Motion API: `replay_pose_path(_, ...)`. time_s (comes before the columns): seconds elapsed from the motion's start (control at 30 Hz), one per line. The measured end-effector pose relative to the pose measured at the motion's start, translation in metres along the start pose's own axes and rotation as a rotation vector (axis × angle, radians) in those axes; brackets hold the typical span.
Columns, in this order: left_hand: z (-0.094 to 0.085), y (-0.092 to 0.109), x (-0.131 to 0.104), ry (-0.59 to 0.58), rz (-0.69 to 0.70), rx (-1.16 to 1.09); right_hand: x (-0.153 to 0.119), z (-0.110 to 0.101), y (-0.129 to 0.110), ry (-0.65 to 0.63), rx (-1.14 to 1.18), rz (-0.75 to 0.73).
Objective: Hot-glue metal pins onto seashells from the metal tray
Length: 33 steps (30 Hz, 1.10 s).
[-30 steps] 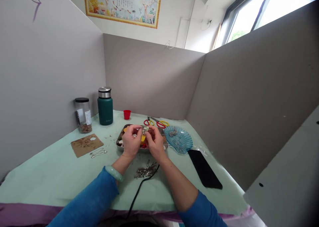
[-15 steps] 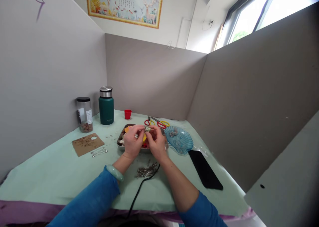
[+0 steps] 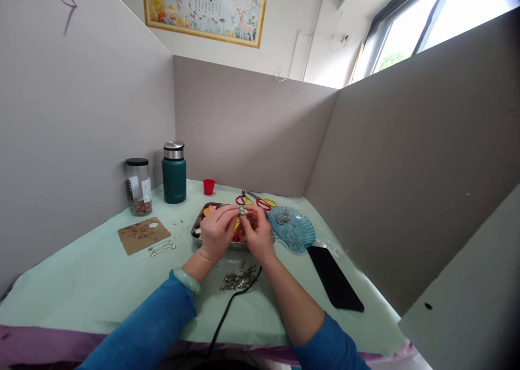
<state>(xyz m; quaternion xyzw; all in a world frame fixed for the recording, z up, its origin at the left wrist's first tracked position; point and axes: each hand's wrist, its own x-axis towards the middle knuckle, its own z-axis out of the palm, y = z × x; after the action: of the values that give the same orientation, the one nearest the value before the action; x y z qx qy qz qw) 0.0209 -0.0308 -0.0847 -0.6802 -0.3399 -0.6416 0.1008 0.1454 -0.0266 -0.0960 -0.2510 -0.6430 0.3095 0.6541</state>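
Both hands meet over a metal tray (image 3: 196, 239) that contains orange, yellow, red and white pieces. My left hand (image 3: 219, 232) is closed, its fingertips pressed to a small pale greenish piece (image 3: 242, 211). On the other side of this piece, my right hand (image 3: 257, 233) pinches it between thumb and fingers. Its exact kind is too small to make out. Just in front of the tray, a heap of small metal clasps (image 3: 239, 279) lies on the cloth, with a black cord (image 3: 232, 299) running past it.
At the tray's right stands a blue shell-shaped dish (image 3: 298, 232) with small metal pieces. Behind are scissors (image 3: 266, 202) and a red cup (image 3: 208, 186). To the left are a green flask (image 3: 174, 177), a jar (image 3: 139, 188), brown card (image 3: 142, 235) and safety pins (image 3: 162, 247). A black phone-like slab (image 3: 336, 278) lies right.
My left fingers have shifted slightly right, closer to my right fingertips around the small piece. The things on the table stay where they were.
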Motion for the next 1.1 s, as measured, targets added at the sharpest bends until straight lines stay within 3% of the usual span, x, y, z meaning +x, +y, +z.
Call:
replay_pose_path(0.5, -0.0026, -0.0052, -0.0005, -0.046, 0.131, 0.09, 0.0017, -0.0003, 0.0016, -0.007, 0.117, 0.063)
replay_pose_path(0.83, -0.0028, -0.0071, 0.001, 0.008, 0.317, 0.162, 0.0028, -0.0007, 0.0051, -0.011, 0.186, 0.068)
replay_pose_path(1.1, -0.0011, -0.0057, 0.0019, 0.001, 0.273, 0.161, 0.0042, -0.0015, 0.0013, -0.005, 0.148, 0.068)
